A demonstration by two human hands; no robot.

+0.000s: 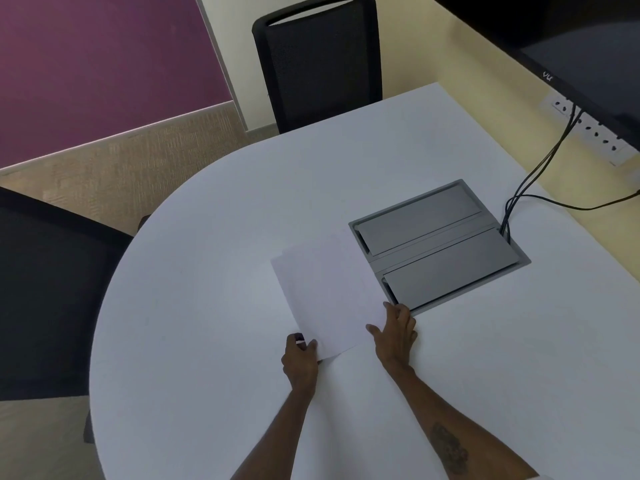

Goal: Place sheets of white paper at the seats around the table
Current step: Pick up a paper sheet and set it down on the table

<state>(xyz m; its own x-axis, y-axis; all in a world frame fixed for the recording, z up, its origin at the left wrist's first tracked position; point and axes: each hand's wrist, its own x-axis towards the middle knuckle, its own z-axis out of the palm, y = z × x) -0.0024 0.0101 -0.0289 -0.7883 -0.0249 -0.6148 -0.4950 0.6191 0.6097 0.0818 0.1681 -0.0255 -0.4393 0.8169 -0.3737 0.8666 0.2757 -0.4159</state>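
Observation:
A sheet of white paper (pixel 329 292) lies near the middle of the white rounded table (pixel 207 306), turned at an angle. My left hand (pixel 299 362) pinches its near left corner, thumb on top. My right hand (pixel 396 334) rests at the near right edge of the paper with its fingers spread, touching it. Whether more than one sheet is there I cannot tell. One black mesh chair (pixel 322 60) stands at the far side of the table and another black chair (pixel 45 289) at the left side.
A grey cable box (pixel 440 244) with two flaps is set into the tabletop just right of the paper. Black cables (pixel 540 174) run from it up to a dark monitor (pixel 571 46) and wall sockets (pixel 588 129) at the right. Carpet and a purple wall panel lie beyond the table.

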